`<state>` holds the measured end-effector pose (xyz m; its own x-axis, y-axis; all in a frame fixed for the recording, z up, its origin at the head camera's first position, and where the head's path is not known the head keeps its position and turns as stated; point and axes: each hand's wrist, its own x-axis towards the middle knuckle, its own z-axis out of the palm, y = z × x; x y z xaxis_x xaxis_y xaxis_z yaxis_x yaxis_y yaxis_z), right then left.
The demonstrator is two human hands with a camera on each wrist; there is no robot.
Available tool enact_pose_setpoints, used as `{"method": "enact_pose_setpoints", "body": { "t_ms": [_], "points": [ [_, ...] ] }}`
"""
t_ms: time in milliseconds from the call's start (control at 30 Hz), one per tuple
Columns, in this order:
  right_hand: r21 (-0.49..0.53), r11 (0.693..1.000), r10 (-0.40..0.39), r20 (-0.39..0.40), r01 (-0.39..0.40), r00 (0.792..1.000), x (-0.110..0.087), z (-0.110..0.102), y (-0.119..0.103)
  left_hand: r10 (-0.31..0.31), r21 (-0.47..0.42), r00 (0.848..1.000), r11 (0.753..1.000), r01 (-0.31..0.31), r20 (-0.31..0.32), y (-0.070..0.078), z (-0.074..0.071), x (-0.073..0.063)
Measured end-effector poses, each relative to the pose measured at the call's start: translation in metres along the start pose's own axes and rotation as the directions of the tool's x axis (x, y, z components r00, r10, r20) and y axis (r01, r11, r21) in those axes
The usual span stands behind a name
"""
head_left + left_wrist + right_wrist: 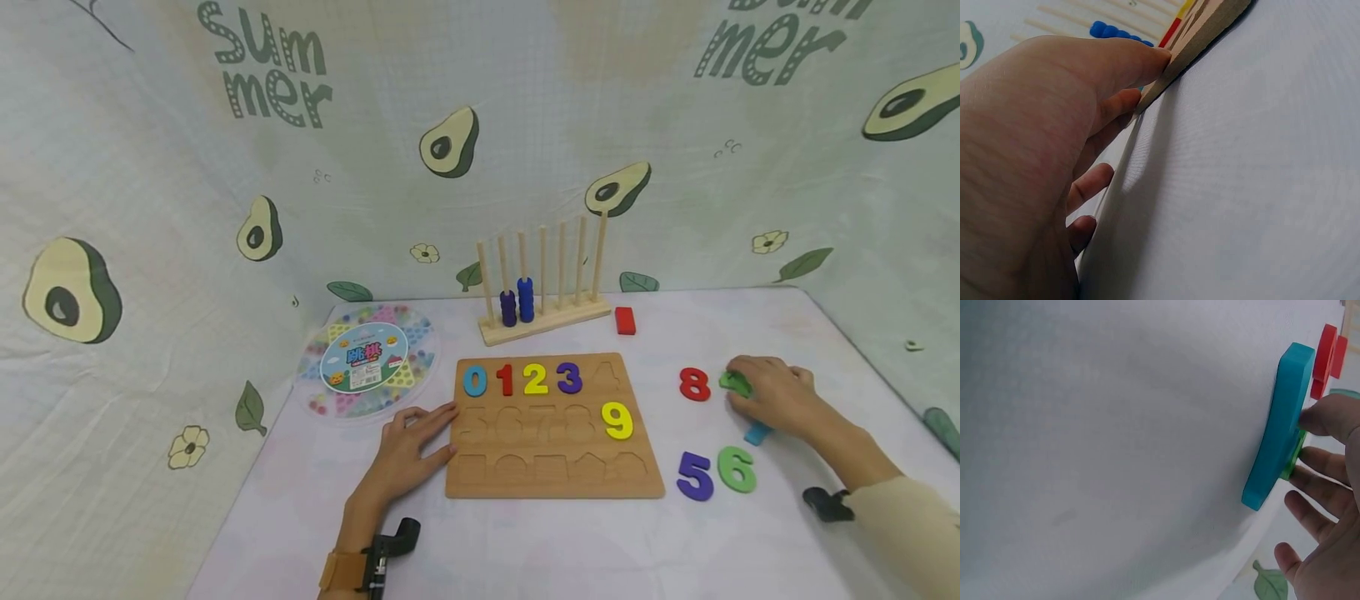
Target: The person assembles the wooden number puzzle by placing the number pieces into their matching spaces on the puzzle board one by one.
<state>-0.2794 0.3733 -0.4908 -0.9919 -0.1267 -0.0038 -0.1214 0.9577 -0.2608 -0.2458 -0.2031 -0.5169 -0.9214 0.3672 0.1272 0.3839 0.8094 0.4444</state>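
A wooden number board [555, 482] lies on the table with blue 0, red 1, yellow 2, purple 3 and yellow 9 [617, 421] set in it. My left hand [412, 446] rests at its left edge, thumb and fingertips touching the side, as the left wrist view also shows. Over at the right, my right hand [776, 396] pinches a green number piece [737, 382] between thumb and fingers, which partly cover it. A blue number piece [1279, 428] lies just in front of that hand in the right wrist view. The red 8 [694, 384] is to its left.
Purple 5 [695, 477] and green 6 [737, 469] lie right of the board. Behind it stand a wooden peg rack [547, 318] with dark blue and blue beads and a red block [625, 321]. A round plastic game box [365, 358] lies at the left. Patterned cloth surrounds the table.
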Motion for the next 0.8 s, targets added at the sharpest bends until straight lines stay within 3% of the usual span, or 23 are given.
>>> {"method": "enact_pose_setpoints", "body": {
  "t_ms": [200,533,800],
  "points": [
    [0.015,1.000,0.009,0.017,-0.009,1.000,0.0002,-0.0002,0.0019,0.021,0.006,0.999,1.000,-0.021,-0.033,0.0015,-0.0003,0.0000],
    [-0.008,1.000,0.014,0.016,-0.014,1.000,-0.0021,-0.0048,0.0020,0.009,0.004,1.000,1.000,-0.009,-0.016,0.0017,-0.0010,-0.0009],
    [-0.028,1.000,0.008,-0.031,-0.009,0.999,-0.0068,-0.0095,-0.0002,0.025,0.005,0.999,1.000,-0.025,-0.025,0.0021,-0.0012,-0.0020]
  ]
}}
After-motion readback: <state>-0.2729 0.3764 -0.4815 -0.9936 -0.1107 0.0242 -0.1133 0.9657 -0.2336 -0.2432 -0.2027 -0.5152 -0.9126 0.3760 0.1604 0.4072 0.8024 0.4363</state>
